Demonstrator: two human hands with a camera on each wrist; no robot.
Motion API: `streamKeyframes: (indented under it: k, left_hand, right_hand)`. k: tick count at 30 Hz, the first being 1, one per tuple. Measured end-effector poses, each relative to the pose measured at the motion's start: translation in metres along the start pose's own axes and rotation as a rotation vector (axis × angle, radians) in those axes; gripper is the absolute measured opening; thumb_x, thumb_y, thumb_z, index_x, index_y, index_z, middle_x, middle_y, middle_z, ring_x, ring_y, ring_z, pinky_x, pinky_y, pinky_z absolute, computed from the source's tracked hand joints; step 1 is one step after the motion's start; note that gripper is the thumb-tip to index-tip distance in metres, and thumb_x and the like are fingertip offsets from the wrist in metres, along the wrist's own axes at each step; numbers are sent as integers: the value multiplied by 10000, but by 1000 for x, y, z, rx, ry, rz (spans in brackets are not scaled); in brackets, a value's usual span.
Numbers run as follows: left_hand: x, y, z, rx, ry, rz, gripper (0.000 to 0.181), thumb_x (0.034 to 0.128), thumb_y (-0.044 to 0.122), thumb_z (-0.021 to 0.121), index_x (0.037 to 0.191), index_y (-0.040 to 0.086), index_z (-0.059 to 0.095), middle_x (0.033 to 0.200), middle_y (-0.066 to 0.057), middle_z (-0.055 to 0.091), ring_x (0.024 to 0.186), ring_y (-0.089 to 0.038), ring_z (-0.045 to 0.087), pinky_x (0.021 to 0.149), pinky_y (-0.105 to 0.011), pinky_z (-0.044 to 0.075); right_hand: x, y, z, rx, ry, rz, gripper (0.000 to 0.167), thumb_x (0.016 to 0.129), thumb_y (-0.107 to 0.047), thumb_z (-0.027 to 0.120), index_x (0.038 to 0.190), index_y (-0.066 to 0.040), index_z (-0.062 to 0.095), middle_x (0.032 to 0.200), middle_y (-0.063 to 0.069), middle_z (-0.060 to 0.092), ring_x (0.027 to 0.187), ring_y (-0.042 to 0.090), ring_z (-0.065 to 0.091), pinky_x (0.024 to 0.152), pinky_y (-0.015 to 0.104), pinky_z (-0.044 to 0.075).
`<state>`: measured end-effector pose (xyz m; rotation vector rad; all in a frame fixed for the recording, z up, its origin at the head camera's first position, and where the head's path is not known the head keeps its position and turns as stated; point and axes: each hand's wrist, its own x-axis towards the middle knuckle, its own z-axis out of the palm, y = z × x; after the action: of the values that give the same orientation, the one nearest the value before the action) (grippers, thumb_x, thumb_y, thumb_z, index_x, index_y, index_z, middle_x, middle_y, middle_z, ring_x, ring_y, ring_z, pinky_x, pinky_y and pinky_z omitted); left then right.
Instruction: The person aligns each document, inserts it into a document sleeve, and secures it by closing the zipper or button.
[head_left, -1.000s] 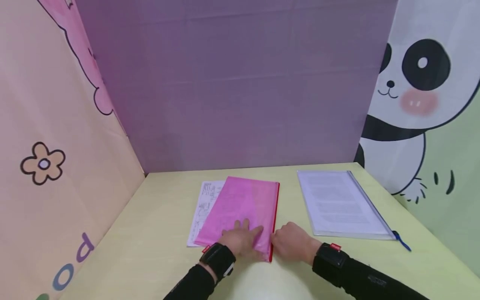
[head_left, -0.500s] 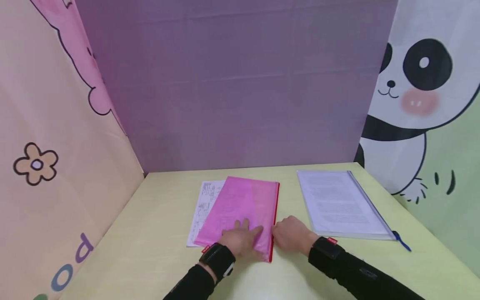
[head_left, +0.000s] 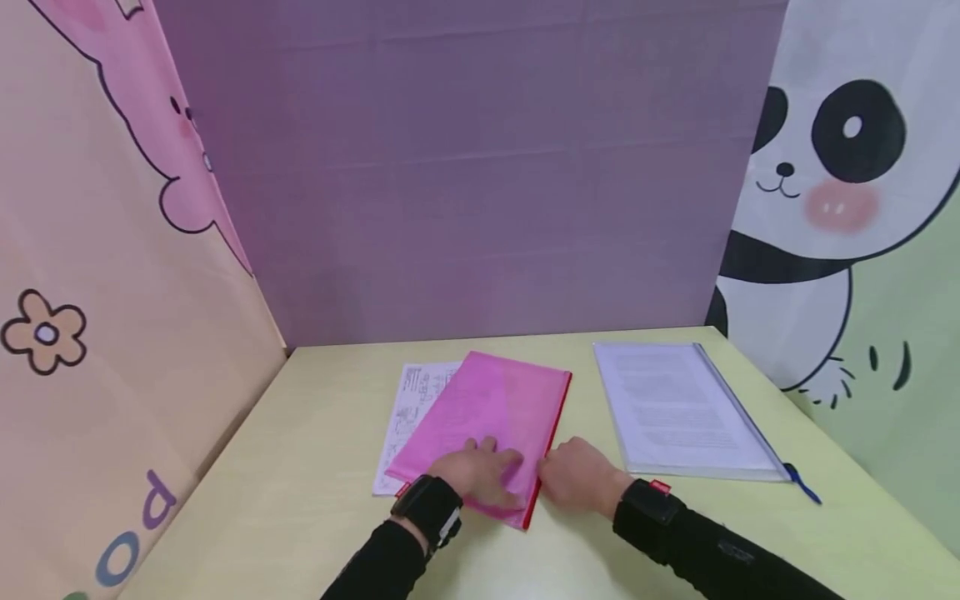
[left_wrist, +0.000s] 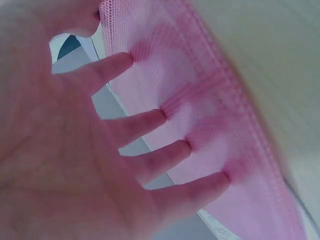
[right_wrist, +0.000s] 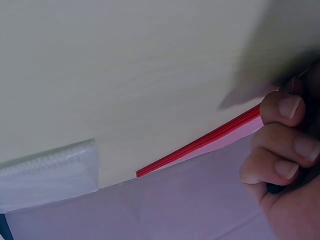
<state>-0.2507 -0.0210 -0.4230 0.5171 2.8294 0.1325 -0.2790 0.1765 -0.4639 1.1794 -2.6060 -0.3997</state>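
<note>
There: your pink translucent plastic folder, mid-way across the pale table, swings its far end right, baring more printed white paper sheet at left; it seems skewed now. Your left hand presses it, fingers spread; your right hand, curled, grips its red edge strip.

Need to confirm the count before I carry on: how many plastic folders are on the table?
2. The pink folder lies under the left hand, its red edge at the right hand; the clear folder lies apart, to its right. Another could be hidden beneath them.
</note>
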Motion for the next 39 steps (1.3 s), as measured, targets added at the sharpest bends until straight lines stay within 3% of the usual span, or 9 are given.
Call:
streamKeyframes:
  k: [3, 6, 12, 17, 25, 39]
  left_hand:
    - [1, -2, 0, -6, 11, -4, 835, 794, 605, 787, 1523, 360, 464, 1495, -127, 435, 1341, -370, 437, 983, -612, 474]
    - [0, -4, -1, -19, 10, -18, 938, 733, 552, 861, 1547, 376, 428, 1520, -127, 404, 1352, -365, 424, 964, -609, 488]
    - [-2, -6, -6, -56, -47, -38, 1017, 658, 437, 940, 1537, 423, 428, 1658, -86, 267, 1483, -426, 273, 1070, -691, 348]
    - [-2, -5, -6, -42, -63, -39, 991, 651, 426, 944, 1513, 444, 457, 1647, -70, 303, 1481, -420, 287, 1100, -663, 331]
    - [-2, -6, -5, -18, -76, -39, 983, 661, 442, 937, 1515, 453, 450, 1652, -46, 297, 1491, -390, 282, 1112, -656, 319]
    - [-2, 0, -8, -13, -83, -36, 971, 664, 447, 934, 1509, 454, 457, 1651, -41, 301, 1488, -385, 293, 1099, -660, 335]
  right_hand:
    - [1, -5, -4, 19, -7, -3, 276, 940, -268, 658, 696, -154, 594, 587, -34, 494, 512, 157, 493, 539, 332, 480]
    - [2, -12, -7, 22, -9, -17, 275, 944, -269, 650, 700, -156, 587, 580, -43, 471, 496, 152, 478, 527, 329, 471]
    - [1, -26, -14, -4, -24, -77, 281, 955, -312, 627, 723, -157, 601, 575, -57, 454, 471, 128, 433, 492, 301, 435]
    - [-1, -29, -19, 25, -88, -64, 271, 981, -332, 613, 784, -147, 636, 596, -52, 448, 498, 126, 411, 530, 278, 424]
    - [-3, -26, -18, 1, -53, -83, 272, 976, -321, 608, 761, -153, 607, 595, -48, 449, 493, 134, 432, 517, 300, 436]
    - [-3, 4, -11, 18, -32, 62, 319, 955, -285, 638, 682, -131, 576, 558, -19, 448, 500, 169, 487, 547, 340, 472]
